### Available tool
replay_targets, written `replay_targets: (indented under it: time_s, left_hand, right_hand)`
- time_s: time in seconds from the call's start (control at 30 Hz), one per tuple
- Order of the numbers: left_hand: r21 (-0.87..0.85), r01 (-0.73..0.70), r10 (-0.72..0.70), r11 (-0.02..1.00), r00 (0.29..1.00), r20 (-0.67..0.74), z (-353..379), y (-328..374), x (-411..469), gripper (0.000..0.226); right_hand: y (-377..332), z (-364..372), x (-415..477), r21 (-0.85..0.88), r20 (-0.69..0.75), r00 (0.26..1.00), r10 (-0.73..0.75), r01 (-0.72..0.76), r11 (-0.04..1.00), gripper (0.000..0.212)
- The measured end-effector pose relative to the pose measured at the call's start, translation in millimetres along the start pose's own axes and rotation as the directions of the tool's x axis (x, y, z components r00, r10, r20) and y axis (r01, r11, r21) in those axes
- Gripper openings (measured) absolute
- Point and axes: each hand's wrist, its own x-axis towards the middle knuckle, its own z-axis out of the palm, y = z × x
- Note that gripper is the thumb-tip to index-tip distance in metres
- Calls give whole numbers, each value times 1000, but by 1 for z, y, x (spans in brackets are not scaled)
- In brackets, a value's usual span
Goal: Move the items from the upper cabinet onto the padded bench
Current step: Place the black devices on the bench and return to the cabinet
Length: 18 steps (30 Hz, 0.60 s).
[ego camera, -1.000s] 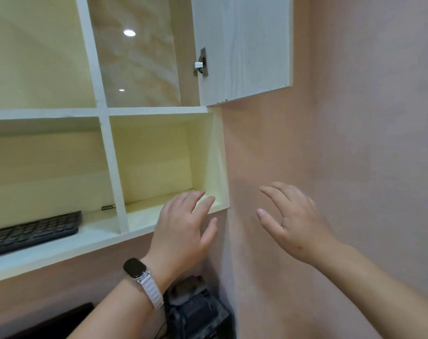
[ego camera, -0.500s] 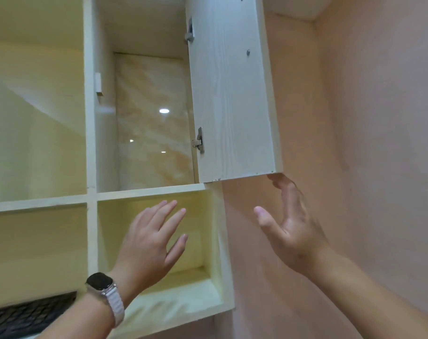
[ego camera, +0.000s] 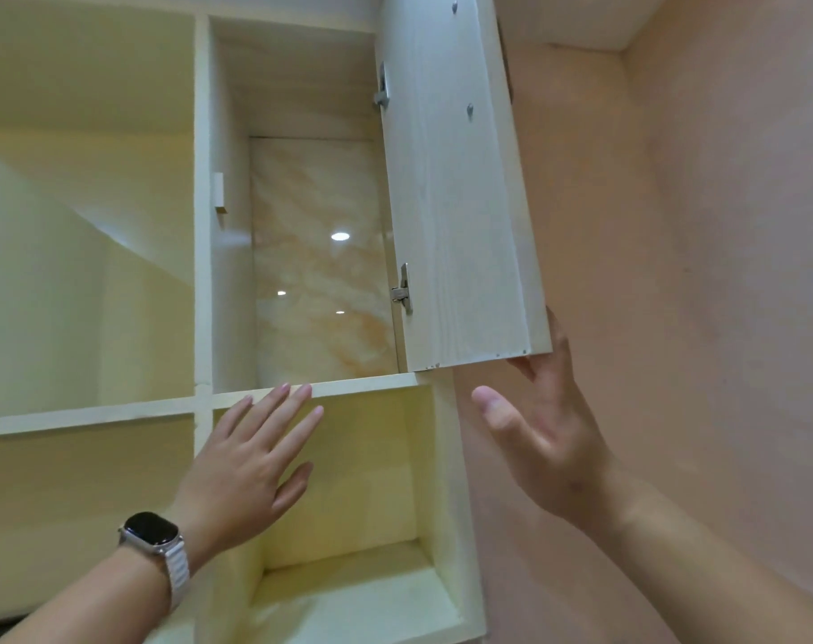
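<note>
Pale wooden cabinet door (ego camera: 460,202) above right hand (ego camera: 544,439)

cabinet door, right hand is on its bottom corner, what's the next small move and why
Probably swing the door a little wider with the right hand, whose fingertips touch its lower corner. It already stands open, and no items show in the compartment from this low angle, so the left hand, open below the shelf, could then reach in.

No legible text, label, brand, number or sign is showing anywhere. The watch (ego camera: 150,528) on the left wrist is presenting a dark, blank face; the cabinet door (ego camera: 460,188) above it is bearing no markings.
</note>
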Motion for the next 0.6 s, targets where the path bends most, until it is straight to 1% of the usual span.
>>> replay_targets:
  time_s: [0.03,0.13,0.17,0.33,0.43,0.53,0.6]
  left_hand:
    - [8,-18,18,1000,1000,3,1,-5,-3,62]
    - [28,-80,80,996,997,7,3,-16,-11,60]
    - [26,-87,87,996,996,-1,3,-18,-12,59]
    - [-66,-69,63,995,994,-93,6,-15,-11,52]
    - [-72,-77,68,994,991,-116,7,-17,-13,52]
    - [-83,-75,64,994,989,-133,8,-16,-14,51]
    - [-98,-73,58,993,988,-142,7,-16,-14,49]
  right_hand:
    - [1,5,1,-23,13,1000,-24,24,999,63]
    - [1,26,3,-146,32,999,8,-3,989,74]
    - [0,34,4,-188,57,998,0,10,982,76]
    - [0,83,19,-374,259,966,-23,122,919,77]
    - [16,102,24,-447,269,959,-85,203,871,83]
    - [28,108,27,-491,269,950,-156,275,827,81]
    - [32,112,31,-544,289,944,-159,299,784,81]
